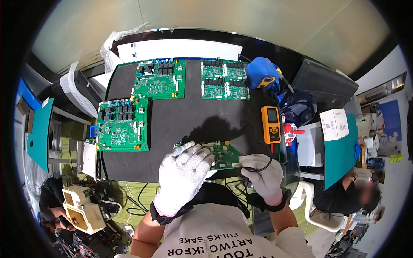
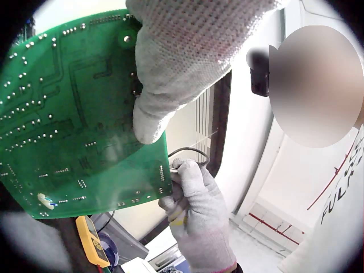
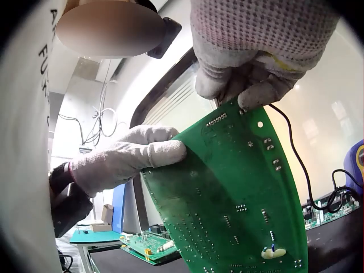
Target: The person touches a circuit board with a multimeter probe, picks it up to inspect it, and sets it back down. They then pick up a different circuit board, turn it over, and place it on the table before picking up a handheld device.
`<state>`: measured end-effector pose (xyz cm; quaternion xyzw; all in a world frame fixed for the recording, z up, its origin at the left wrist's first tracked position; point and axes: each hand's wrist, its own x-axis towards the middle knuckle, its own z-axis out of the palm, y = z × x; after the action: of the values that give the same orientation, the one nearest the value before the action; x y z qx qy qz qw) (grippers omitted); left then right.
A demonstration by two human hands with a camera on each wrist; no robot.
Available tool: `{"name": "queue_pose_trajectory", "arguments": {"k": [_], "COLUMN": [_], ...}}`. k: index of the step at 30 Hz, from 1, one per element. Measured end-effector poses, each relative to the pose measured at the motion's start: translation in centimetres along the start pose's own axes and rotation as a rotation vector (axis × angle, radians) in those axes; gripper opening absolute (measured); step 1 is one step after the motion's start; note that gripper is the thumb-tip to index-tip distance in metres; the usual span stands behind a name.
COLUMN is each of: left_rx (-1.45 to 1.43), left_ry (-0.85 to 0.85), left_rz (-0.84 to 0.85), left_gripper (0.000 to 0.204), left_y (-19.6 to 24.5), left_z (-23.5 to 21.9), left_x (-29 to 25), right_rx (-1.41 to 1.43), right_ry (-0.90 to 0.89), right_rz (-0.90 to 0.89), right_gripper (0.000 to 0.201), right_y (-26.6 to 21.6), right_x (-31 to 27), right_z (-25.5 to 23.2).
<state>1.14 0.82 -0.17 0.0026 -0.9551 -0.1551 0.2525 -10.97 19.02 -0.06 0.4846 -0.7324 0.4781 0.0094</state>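
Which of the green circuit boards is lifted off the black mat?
The small board at the near edge, held by both gloved hands; the other three lie flat.

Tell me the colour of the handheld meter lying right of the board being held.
Orange with a black keypad and grey screen: the meter shows best in the head view.

Black mat [image 1: 180,124]: three circuit boards [image 1: 122,124], orange multimeter [image 1: 271,124].

Electronics workshop or test lab. Counter [image 1: 180,124] covered by black mat, carrying several green circuit boards [image 1: 124,124]. Orange multimeter [image 1: 271,124] at right, blue soldering station [image 1: 264,74] far right. Cables and boxed equipment [image 1: 334,124] around the edges.
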Motion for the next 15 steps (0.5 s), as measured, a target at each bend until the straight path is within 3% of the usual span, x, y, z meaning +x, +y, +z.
{"name": "queue_pose_trajectory", "arguments": {"k": [15], "left_rx": [0.003], "left_ry": [0.022], "left_rz": [0.006], "left_gripper": [0.030], "left_y": [0.00], "left_z": [0.15], "left_x": [-0.03], "right_rx": [-0.034], "right_ry": [-0.018], "right_rz": [-0.007], "right_gripper": [0.017], "right_y": [0.11], "right_x": [-0.11], "right_z": [0.01]}}
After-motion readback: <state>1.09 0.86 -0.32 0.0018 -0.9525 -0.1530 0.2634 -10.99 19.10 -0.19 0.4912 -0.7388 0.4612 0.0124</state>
